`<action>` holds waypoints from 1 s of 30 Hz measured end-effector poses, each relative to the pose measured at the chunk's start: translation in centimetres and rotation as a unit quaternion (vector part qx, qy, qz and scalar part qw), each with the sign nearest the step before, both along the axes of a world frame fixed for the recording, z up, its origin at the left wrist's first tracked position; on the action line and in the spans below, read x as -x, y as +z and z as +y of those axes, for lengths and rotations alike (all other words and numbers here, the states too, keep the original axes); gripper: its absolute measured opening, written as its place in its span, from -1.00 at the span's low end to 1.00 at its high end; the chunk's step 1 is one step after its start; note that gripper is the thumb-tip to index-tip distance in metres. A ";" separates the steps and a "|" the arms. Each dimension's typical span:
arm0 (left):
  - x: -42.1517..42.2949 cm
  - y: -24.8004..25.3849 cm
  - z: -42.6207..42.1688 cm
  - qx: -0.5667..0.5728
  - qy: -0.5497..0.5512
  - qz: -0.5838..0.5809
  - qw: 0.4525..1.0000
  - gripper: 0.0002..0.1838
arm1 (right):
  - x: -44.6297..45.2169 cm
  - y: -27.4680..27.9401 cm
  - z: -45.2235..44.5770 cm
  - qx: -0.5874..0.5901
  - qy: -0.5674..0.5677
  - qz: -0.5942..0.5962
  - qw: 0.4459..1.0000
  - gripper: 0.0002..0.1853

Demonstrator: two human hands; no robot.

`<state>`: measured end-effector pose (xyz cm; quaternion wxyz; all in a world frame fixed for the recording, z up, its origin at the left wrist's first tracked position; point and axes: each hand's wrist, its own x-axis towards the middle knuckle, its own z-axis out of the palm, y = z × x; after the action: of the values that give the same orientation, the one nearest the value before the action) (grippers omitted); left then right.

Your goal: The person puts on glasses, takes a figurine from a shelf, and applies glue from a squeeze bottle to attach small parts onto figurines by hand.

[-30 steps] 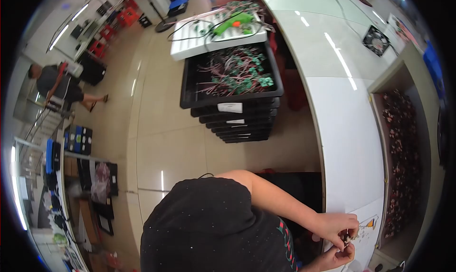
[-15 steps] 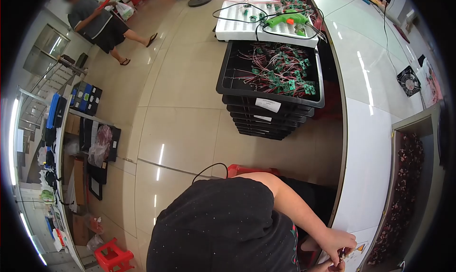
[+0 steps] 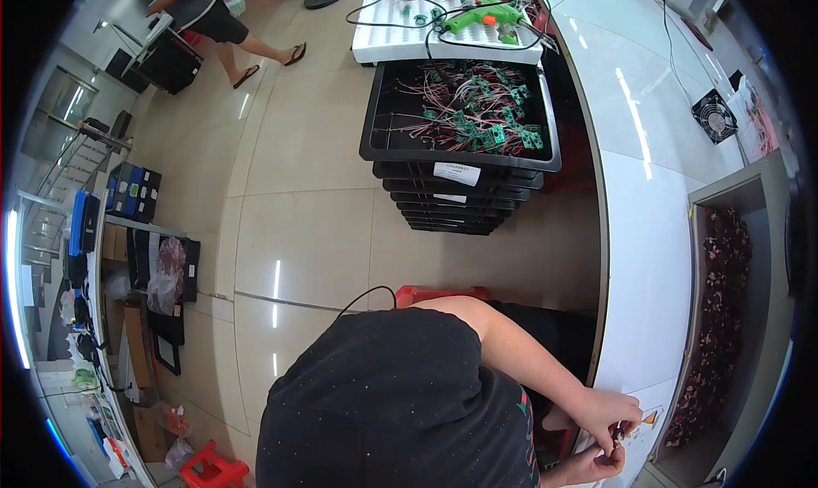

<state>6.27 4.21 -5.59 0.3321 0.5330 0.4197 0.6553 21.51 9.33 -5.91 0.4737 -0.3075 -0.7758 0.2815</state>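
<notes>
At the lower right, over the white worktop [image 3: 643, 318], my left hand [image 3: 607, 413] is closed, with its thumb and fingers pinched on a small dark part [image 3: 618, 435]. The part is too small to name exactly. Just below, my right hand [image 3: 588, 466] is also closed, its curled fingertips meeting the same part. A sheet with an orange triangle mark [image 3: 650, 417] lies beside my left hand. To the right, a long grey tray [image 3: 764, 258] holds many small dark-red parts [image 3: 718, 318] with pale bits, similar in colour to the one in my fingers.
Stacked black bins [image 3: 460, 160] hold green circuit boards with wires [image 3: 486, 117]. On top lie a white perforated tray [image 3: 383, 41] and a green glue gun [image 3: 486, 15]. A small fan [image 3: 714, 117] stands on the worktop. A person [image 3: 200, 11] is at upper left; red stools [image 3: 213, 467] stand on the floor.
The whole view has shifted slightly, with the bins and worktop sliding left and up. My right hand shows more fully beneath the left. The person at upper left has changed position.
</notes>
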 end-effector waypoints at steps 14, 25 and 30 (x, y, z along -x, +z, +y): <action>0.3 0.4 -0.4 0.015 -0.030 -0.035 0.999 -0.59 | 0.4 0.4 -0.8 0.049 0.004 0.041 0.998 -0.71; 0.5 1.3 -0.7 0.046 -0.058 -0.049 0.996 -0.62 | -1.8 -2.2 0.9 0.057 -0.001 -0.004 0.998 -0.66; 0.3 1.1 -0.6 0.045 -0.051 -0.038 0.997 -0.63 | -1.6 -1.7 0.2 0.082 -0.012 -0.009 0.997 -0.64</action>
<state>5.97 3.62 -4.47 0.4047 0.5132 0.4076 0.6378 23.09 9.58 -7.66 0.4433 -0.3568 -0.7507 0.3355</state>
